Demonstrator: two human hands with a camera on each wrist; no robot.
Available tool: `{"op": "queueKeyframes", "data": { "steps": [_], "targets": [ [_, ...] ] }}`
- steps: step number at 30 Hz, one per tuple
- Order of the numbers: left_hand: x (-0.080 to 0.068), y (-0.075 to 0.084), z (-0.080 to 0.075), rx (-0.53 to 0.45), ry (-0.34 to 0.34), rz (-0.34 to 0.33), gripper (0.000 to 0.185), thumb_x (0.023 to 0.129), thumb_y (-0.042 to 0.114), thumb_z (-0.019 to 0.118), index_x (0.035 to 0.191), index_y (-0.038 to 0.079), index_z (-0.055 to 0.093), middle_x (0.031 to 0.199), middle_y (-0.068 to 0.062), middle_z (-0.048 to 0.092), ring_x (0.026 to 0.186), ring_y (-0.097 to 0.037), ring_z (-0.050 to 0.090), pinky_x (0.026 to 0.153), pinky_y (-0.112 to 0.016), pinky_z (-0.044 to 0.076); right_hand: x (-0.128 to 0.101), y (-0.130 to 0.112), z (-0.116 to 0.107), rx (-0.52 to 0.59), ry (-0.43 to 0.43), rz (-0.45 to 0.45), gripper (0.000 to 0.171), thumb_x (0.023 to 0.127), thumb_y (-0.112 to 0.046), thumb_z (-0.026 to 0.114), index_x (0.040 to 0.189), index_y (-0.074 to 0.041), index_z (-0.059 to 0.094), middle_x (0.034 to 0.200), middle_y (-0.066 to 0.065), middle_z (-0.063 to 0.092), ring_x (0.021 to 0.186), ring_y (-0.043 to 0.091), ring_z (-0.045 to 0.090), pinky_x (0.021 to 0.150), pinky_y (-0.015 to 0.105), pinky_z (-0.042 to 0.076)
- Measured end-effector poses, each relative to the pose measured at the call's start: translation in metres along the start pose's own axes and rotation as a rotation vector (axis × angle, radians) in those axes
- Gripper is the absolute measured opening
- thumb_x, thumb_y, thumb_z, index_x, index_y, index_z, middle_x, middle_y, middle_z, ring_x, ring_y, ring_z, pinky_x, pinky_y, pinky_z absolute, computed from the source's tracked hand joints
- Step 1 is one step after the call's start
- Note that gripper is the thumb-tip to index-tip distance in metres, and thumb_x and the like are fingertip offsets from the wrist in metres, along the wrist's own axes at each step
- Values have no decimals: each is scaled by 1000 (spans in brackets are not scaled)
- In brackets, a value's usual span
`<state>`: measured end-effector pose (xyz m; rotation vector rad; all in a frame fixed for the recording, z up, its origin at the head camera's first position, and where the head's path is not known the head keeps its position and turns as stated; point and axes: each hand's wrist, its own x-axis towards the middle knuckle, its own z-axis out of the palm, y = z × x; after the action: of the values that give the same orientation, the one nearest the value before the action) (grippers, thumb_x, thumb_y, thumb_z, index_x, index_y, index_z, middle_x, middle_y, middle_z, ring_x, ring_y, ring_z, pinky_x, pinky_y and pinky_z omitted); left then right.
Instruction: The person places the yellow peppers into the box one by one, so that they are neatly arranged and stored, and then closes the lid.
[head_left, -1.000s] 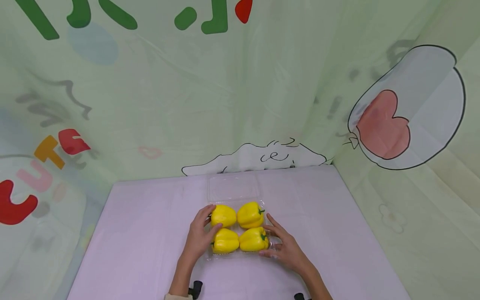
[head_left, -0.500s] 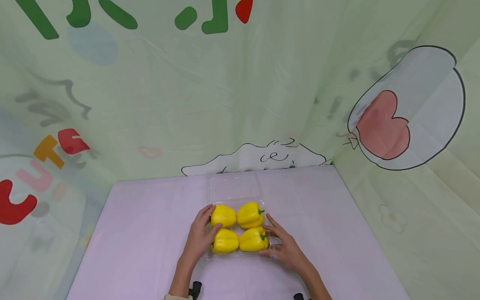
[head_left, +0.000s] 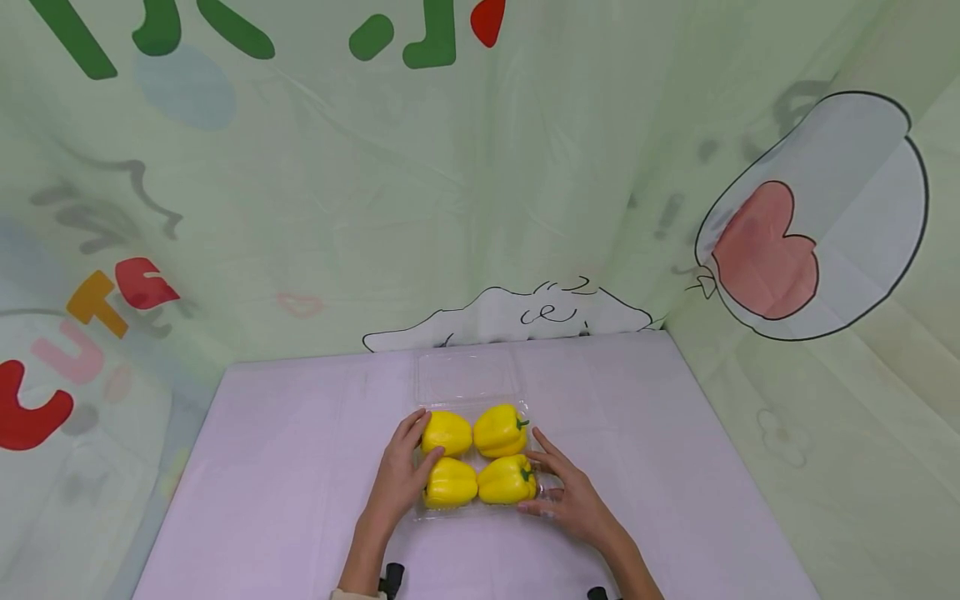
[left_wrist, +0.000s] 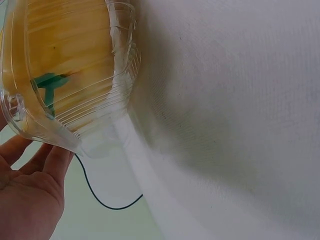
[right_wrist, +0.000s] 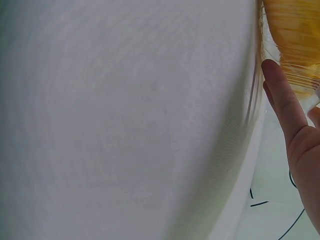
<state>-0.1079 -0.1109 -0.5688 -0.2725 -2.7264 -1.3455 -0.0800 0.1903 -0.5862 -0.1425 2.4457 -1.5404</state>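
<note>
Several yellow bell peppers (head_left: pixel 501 431) with green stems lie in two rows inside a clear plastic clamshell box (head_left: pixel 468 510). The box's lid (head_left: pixel 467 375) is folded back toward the wall. My left hand (head_left: pixel 399 468) rests along the box's left side, its thumb over the gap between the two left peppers and its fingertips at the far left one. At the right side, my right hand (head_left: pixel 570 492) touches the box with spread fingers, the thumb near its front corner. In the left wrist view the ribbed box wall (left_wrist: pixel 95 107) shows a pepper behind it, with fingers at its edge.
A pale lilac cloth (head_left: pixel 292 467) covers the table. Light curtains (head_left: pixel 337 192) with cartoon prints enclose the back and both sides. Black parts of the wrist gear (head_left: pixel 392 577) show near the left wrist and at the bottom edge by the right forearm.
</note>
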Motion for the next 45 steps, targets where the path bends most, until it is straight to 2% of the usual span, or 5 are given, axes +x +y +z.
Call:
{"op": "queueKeyframes", "data": {
  "steps": [7,18,35,45],
  "targets": [
    [0,5,-1,59,-3,-17,64,101,24,72,157,3,49,164,-16,47,151,-38,49,125,-56,44,0,0,0,-4,0,4,81,76,-26,96,149,-23,59,179,-6,23,144,37,55,99,32,65],
    [-1,6,0,124,-5,-26,64,101,24,72,156,2,49,164,-17,49,150,-39,49,124,-56,45,0,1,0,-4,-7,6,82,77,-25,96,150,-23,59,179,-5,23,144,38,55,99,33,65],
    [1,8,2,111,-5,-79,64,99,22,75,155,2,52,164,-18,49,149,-40,51,124,-58,45,0,2,-1,-17,-30,2,83,77,-32,95,151,-22,57,179,-3,22,145,40,54,100,36,65],
    [3,9,0,133,-11,-67,64,97,22,76,153,1,53,162,-18,51,148,-40,52,123,-57,46,1,2,0,-23,-15,5,83,77,-30,95,150,-24,58,179,-5,22,144,38,55,99,36,65]
  ]
}}
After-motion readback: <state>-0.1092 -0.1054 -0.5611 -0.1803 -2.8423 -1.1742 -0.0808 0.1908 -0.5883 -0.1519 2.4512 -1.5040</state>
